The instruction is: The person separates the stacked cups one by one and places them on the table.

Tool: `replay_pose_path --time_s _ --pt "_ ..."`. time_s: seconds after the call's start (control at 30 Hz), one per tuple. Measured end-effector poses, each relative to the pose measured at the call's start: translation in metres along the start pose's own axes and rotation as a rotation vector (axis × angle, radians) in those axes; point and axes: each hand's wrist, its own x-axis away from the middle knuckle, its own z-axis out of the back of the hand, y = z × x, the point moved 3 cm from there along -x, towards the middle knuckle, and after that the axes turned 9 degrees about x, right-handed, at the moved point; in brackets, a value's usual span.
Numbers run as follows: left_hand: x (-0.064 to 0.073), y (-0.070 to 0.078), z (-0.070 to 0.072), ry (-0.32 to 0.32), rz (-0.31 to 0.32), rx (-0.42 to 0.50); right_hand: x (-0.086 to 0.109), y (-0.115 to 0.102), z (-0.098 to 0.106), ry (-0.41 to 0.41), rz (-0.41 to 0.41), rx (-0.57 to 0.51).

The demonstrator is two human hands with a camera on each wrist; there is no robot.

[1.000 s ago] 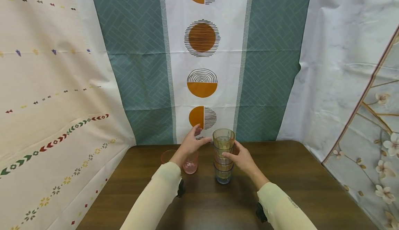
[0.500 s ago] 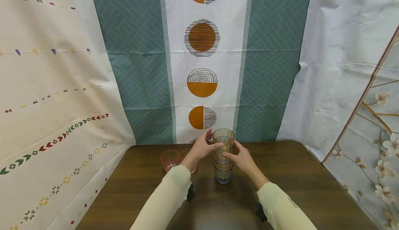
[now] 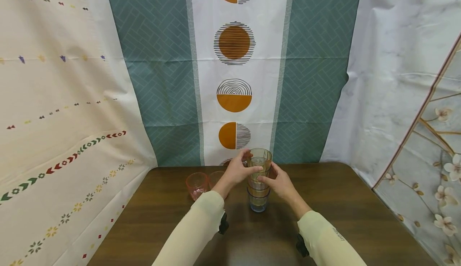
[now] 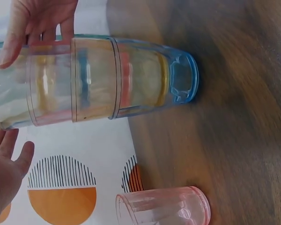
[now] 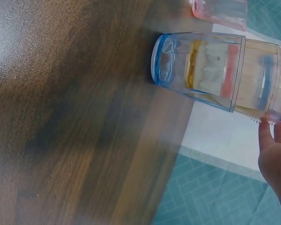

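A tall stack of nested see-through tumblers [image 3: 258, 204] stands upright on the wooden table, with a blue tumbler [image 4: 189, 77] at the bottom and a yellowish tumbler [image 3: 261, 156] on top. My left hand [image 3: 235, 174] holds the top tumbler from the left, thumb across its front and fingers toward its far side. From the right, my right hand [image 3: 282, 185] grips the stack around its middle, thumb in front. In the right wrist view, fingers of the right hand [image 5: 276, 157] touch the stack's side. Pink and yellowish tumblers show between top and bottom.
Left of the stack stand two pink glasses, one squat pink glass [image 3: 197, 186] and a taller pink glass [image 4: 164, 206], partly hidden by my left arm in the head view. Patterned cloths hang behind the dark wooden table [image 3: 151, 222] and at both sides.
My left hand has moved right, from beside the stack onto the top tumbler. The squat pink glass has come into fuller view. My right hand stays on the stack.
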Motion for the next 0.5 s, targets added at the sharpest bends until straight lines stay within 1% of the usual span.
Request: replay_pose_path --time_s 0.07,0.13,0.2,0.27,0.37,0.43,0.5 --pt "-0.001 0.000 0.000 0.007 0.004 0.005 0.001 -0.001 0.000 0.001 0.001 0.001" --pt "-0.001 0.000 0.000 0.011 0.015 0.031 0.001 0.000 0.000 0.002 0.003 -0.004" --pt "-0.002 0.000 0.002 0.018 0.026 0.099 -0.001 0.004 0.000 0.001 -0.002 -0.013" --pt "-0.004 0.002 0.005 0.033 0.034 0.166 -0.005 0.015 -0.002 0.011 0.003 -0.017" --pt "-0.009 0.011 0.015 0.064 -0.001 0.259 -0.012 0.030 -0.005 0.031 0.010 -0.013" --pt "-0.011 0.019 0.024 0.094 -0.028 0.271 -0.015 0.037 -0.006 0.050 0.017 -0.003" --pt "-0.011 0.029 0.034 0.115 -0.058 0.279 -0.016 0.038 -0.005 0.059 0.017 0.009"
